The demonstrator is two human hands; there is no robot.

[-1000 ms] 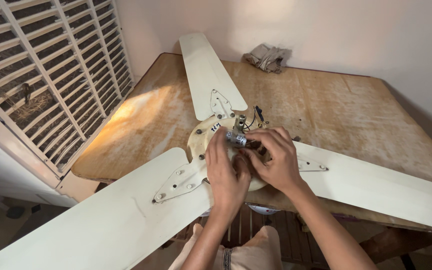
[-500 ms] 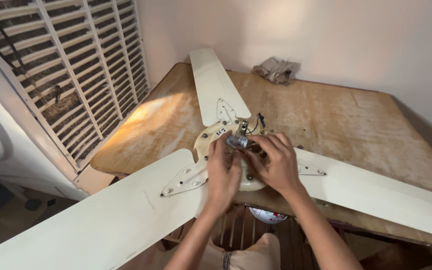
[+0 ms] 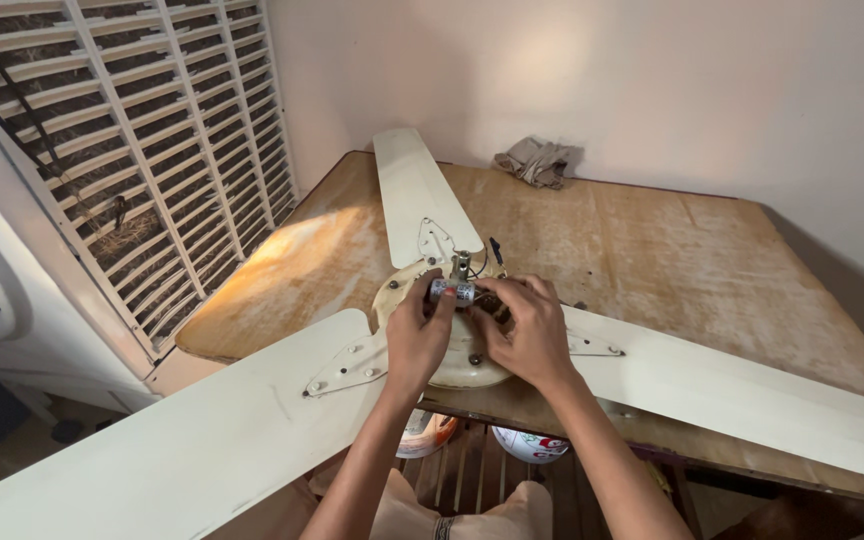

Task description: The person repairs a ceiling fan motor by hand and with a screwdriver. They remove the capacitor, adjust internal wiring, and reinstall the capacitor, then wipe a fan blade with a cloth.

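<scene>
Cylinder [image 3: 450, 291]: small, grey, lying crosswise on top of the fan hub, just in front of the short shaft.
Left hand [image 3: 418, 338]: over the hub's left side, thumb and fingertips pinched on the cylinder's left end.
Right hand [image 3: 526, 330]: over the hub's right side, fingers curled together, tips at the cylinder's right end; grip there not clear enough to tell.
Hub [image 3: 457, 365]: round, cream, resting at the table's near edge, mostly covered by both hands.
Shaft [image 3: 462, 264]: short metal stub, upright at the hub's centre.
Wires [image 3: 493, 252]: dark, sticking up just right of the shaft.
Blades: three, cream; one [image 3: 414, 190] pointing away across the table, one [image 3: 202, 440] reaching near-left past the edge, one [image 3: 752, 385] reaching right.
Table [image 3: 692, 250]: worn wood, stained, set against the wall.
Rag [image 3: 537, 160]: grey, crumpled, at the far edge by the wall.
Louvres [image 3: 132, 150]: white slatted panel, left of the table.
</scene>
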